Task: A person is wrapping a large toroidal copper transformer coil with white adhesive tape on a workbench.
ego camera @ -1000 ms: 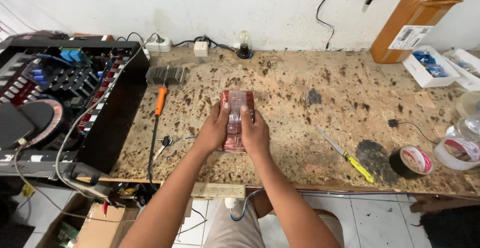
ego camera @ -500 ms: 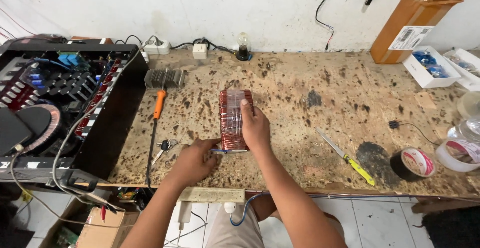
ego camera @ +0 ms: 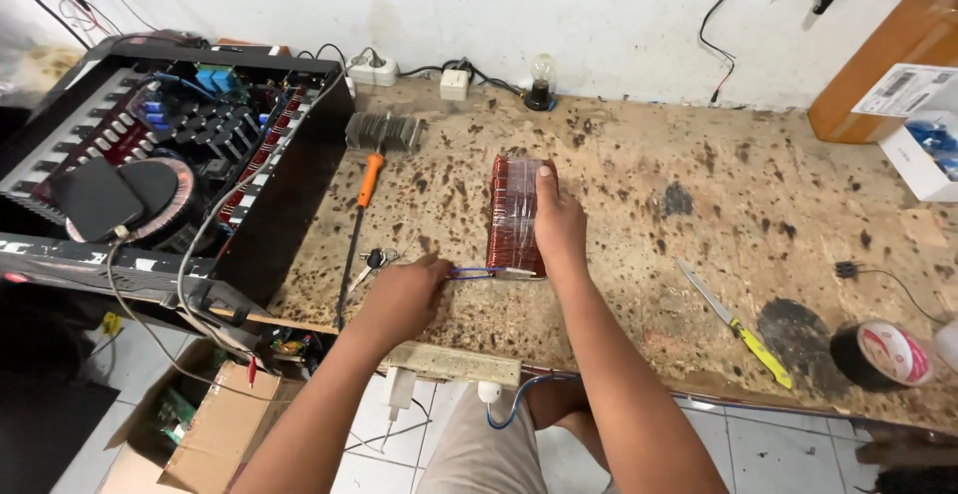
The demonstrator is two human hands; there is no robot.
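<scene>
Copper coil (ego camera: pixel 511 217) lies lengthwise away from me on the surface (ego camera: pixel 639 195), my right hand (ego camera: pixel 559 223) pressing it flat while my left hand (ego camera: pixel 404 297) pinches its blue wire (ego camera: pixel 473 273).

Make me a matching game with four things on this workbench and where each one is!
Things:
1. copper coil block
2. orange-handled tool
3. yellow-handled screwdriver
4. tape roll

Places:
A. at the bench's far right edge
B. beside the open black amplifier case
C. under the right hand
D. right of the person's right arm, near the front edge

Pairs: 1-C, 2-B, 3-D, 4-A. The left hand pinches a blue wire at the block's near end.
</scene>
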